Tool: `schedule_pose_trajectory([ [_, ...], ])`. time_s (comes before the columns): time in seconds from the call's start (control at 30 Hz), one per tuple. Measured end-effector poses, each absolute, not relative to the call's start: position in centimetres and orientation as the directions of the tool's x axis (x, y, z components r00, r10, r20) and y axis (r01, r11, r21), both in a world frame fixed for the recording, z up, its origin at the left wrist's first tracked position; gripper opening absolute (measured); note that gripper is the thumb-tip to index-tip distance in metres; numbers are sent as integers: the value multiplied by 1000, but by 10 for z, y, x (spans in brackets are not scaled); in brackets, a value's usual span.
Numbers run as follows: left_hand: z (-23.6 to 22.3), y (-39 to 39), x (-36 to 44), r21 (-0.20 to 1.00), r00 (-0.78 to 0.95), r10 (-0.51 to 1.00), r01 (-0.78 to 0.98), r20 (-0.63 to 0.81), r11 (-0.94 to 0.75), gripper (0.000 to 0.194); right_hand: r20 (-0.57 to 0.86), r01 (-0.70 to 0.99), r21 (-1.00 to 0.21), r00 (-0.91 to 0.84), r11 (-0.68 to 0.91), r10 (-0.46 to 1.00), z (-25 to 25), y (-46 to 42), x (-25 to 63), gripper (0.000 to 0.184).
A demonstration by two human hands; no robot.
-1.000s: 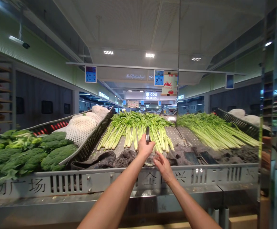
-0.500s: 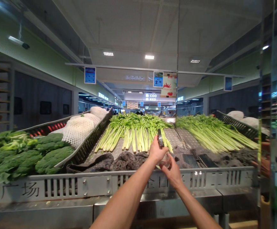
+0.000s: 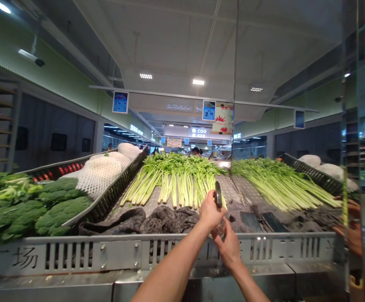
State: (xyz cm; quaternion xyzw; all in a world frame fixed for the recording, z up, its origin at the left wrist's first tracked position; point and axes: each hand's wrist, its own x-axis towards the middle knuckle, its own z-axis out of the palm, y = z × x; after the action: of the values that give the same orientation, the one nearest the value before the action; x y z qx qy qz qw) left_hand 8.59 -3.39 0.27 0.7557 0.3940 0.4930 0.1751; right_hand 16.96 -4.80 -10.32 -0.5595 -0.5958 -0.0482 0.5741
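In front of me my left hand (image 3: 212,209) is closed round the upper part of what looks like a spray bottle with a dark head (image 3: 218,194). Lower down, my right hand (image 3: 229,245) grips its clear body (image 3: 220,230), mostly covered by fingers. Beyond both hands, bunches of celery (image 3: 172,184) lie in a row on a sloping metal shelf (image 3: 151,200), leaves toward the back. The dark head overlaps the right end of the row. A crumpled dark cloth (image 3: 166,220) lies along the shelf's front, just beyond my wrists.
Broccoli (image 3: 56,209) and pale vegetables in white foam nets (image 3: 100,172) fill the left side behind a black slatted divider (image 3: 113,188). A grey slatted rail (image 3: 119,251) runs along the front. A mirror panel (image 3: 279,126) on the right reflects the display.
The view has shifted slightly, so the display sits lower. Both hands keep hold of the bottle, whose dark head has moved a little right and down. A person's head now shows beyond the celery.
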Motion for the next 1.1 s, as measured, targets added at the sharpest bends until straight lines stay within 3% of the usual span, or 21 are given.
schedule_pose_trajectory([
  [0.67, 0, -33, 86, 651, 253, 765, 410, 592, -639, 44, 817, 847, -427, 211, 318, 536, -111, -42, 175, 63],
  [1.1, -5, -31, 87, 669, 229, 749, 341, 622, -660, 42, 821, 854, -423, 219, 304, 527, -112, -46, 173, 64],
])
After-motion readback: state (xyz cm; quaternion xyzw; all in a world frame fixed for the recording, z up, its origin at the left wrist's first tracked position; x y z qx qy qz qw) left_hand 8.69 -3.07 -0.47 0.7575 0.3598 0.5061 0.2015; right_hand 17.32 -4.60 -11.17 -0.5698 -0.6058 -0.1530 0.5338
